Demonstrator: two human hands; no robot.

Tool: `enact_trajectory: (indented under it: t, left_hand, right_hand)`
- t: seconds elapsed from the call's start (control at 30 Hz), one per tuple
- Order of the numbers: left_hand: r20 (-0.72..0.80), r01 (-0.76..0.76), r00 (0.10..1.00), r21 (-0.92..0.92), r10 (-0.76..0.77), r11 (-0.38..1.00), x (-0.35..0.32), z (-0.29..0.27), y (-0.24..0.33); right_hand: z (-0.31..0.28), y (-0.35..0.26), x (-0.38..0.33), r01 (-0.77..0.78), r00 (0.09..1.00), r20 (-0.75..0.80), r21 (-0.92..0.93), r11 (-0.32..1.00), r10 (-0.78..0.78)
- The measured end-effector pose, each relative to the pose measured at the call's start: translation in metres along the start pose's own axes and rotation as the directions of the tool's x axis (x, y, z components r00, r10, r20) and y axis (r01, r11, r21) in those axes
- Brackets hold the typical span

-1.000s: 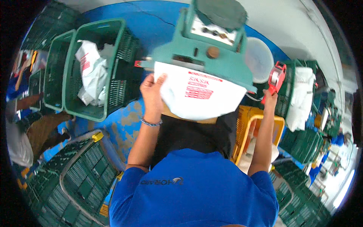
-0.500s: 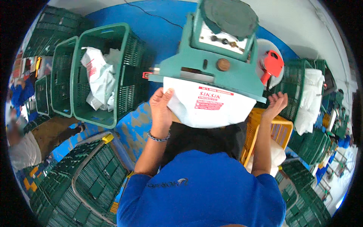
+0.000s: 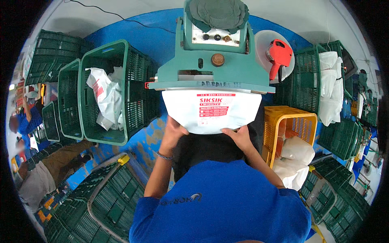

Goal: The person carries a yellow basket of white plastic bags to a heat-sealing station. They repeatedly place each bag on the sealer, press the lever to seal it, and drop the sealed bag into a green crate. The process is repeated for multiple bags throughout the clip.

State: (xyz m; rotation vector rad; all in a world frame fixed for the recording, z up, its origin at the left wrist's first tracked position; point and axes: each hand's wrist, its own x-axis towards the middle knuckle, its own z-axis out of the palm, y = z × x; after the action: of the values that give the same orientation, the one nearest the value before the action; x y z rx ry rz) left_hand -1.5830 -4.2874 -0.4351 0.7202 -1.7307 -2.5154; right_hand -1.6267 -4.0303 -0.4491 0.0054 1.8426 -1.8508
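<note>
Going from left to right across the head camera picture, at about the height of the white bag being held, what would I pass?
Green crate with white bags inside → left hand → white printed bag under the green machine → right hand → yellow crate → green crate hung with white bags.

1. Tall green plastic lattice basket (image 3: 133, 87), left of centre, holds crumpled white printed bags (image 3: 106, 99).
2. Yellow plastic lattice crate (image 3: 288, 121), right of centre, holds filled white bags (image 3: 295, 160).
3. Red hand-held label gun (image 3: 278, 56) rests on a round white lid (image 3: 263, 44).
4. Stacked green crates (image 3: 101, 202) occupy the lower left.
</note>
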Motion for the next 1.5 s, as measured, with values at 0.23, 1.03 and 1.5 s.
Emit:
enact_trajectory:
  t: [0.23,1.03,1.5]
  left_hand:
    - [0.09,0.009,0.996,0.208,-0.029,0.978,-0.024,0.013,-0.04]
    - [0.14,-0.103,0.988,0.343,0.058,0.934,-0.025,0.002,-0.044]
    - [0.175,-0.197,0.975,0.366,0.14,0.91,-0.021,-0.003,-0.049]
  right_hand:
    - [0.003,0.003,-0.007,0.111,0.994,0.03,-0.264,0.958,-0.107]
    - [0.009,0.009,-0.019,0.209,0.977,0.075,-0.498,0.842,-0.198]
    - [0.01,0.01,-0.025,0.203,0.97,-0.021,-0.472,0.858,-0.242]
